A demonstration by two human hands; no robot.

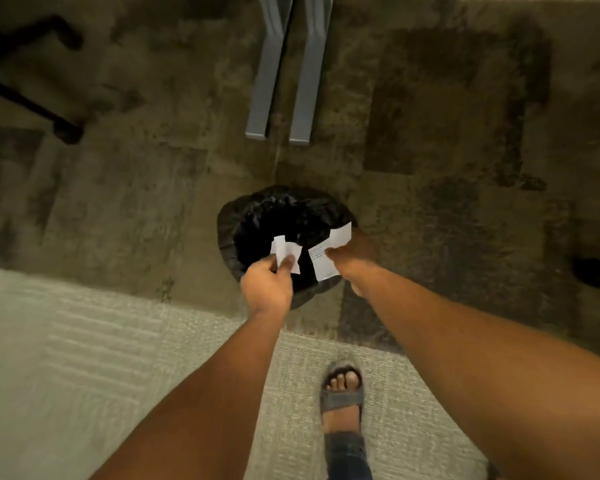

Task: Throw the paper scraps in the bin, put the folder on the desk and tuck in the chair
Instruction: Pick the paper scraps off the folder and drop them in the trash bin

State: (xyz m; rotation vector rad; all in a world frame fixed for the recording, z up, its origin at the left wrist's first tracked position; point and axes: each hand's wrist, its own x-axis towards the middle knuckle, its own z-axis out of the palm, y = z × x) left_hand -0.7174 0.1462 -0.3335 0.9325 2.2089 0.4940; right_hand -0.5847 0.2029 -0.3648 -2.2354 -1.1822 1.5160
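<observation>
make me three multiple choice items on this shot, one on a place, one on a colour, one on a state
1. Where are the paper scraps?
A. on the carpet
B. held above the bin
C. on the grey legs

2. What colour is the bin liner?
A. black
B. white
C. blue

3. What state are the hands in?
A. both open and empty
B. only one grips paper
C. each grips paper

Answers: 1 B, the paper scraps hang over the bin. 2 A, the bin liner is black. 3 C, the left hand and the right hand each pinch white paper.

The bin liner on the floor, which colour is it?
Black and glossy. The crinkled plastic liner of the round bin shows best in the head view, beneath both hands.
</observation>
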